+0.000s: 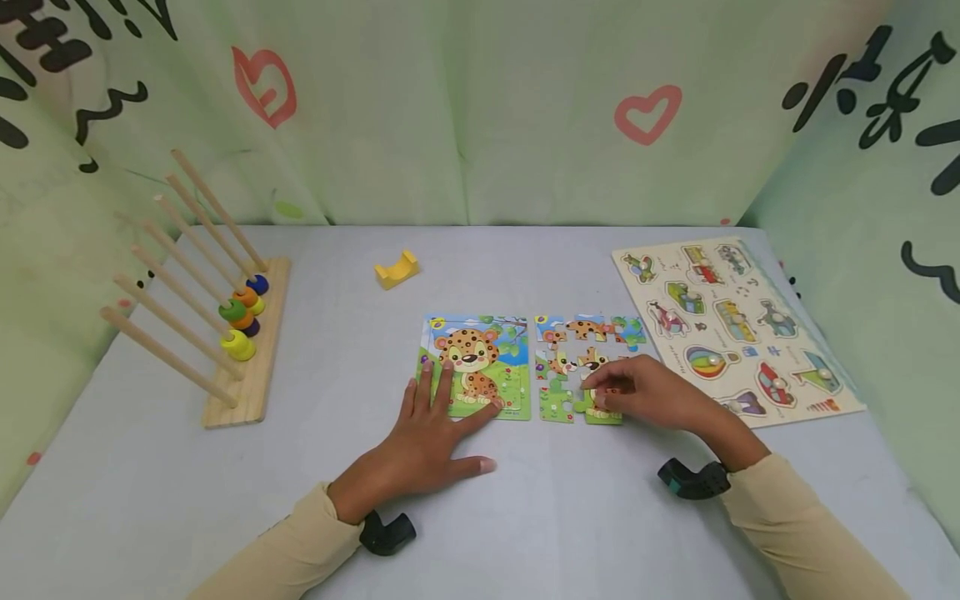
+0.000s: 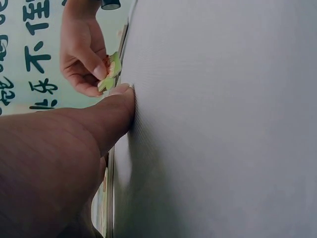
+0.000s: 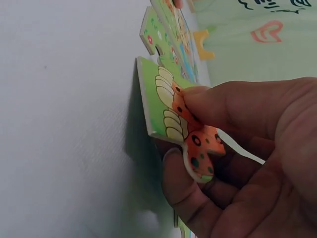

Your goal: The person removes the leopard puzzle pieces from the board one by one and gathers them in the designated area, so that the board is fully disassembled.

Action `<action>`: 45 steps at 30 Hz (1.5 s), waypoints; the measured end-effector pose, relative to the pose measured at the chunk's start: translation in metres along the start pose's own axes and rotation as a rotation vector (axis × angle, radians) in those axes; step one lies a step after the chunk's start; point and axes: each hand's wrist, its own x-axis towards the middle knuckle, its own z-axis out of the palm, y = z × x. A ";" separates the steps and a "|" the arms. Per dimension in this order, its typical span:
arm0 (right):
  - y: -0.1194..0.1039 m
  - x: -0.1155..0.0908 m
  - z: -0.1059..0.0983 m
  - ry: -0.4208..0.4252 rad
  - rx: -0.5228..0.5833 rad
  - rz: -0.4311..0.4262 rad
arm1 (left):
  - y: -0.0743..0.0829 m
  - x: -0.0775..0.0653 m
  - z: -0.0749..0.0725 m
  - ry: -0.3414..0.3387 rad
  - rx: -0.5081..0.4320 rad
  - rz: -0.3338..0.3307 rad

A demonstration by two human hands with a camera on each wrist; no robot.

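My left hand (image 1: pixel 420 450) rests with its fingers spread on the lower left of a leopard-picture puzzle board (image 1: pixel 513 400). To the right of that board, my right hand (image 1: pixel 652 396) pinches a jigsaw piece (image 3: pixel 166 106) between thumb and fingers. Green ground, cream paws and spotted orange fur are printed on it, and the right wrist view shows it tilted above the white table. Around it lie several other jigsaw pieces (image 1: pixel 557 407), spread in rough rows. The left wrist view shows the left thumb (image 2: pixel 111 111) large, with the right hand and its piece beyond.
A wooden peg stand (image 1: pixel 262 367) with coloured beads (image 1: pixel 238 344) stands at the left. Behind the board lies a yellow curved block (image 1: pixel 397 270). At the right is a large picture board (image 1: pixel 750 350) with vehicle and toy shapes. Green printed curtains (image 1: pixel 540 167) surround the table.
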 end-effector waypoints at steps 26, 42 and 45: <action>-0.005 -0.003 0.007 0.110 -0.312 -0.038 | 0.001 -0.001 0.000 0.002 -0.050 0.018; -0.033 0.029 0.019 0.199 -0.237 -0.154 | 0.006 0.005 -0.002 -0.035 -0.119 0.101; -0.040 0.039 0.025 0.172 -0.186 -0.176 | 0.009 0.006 -0.002 -0.070 -0.075 0.086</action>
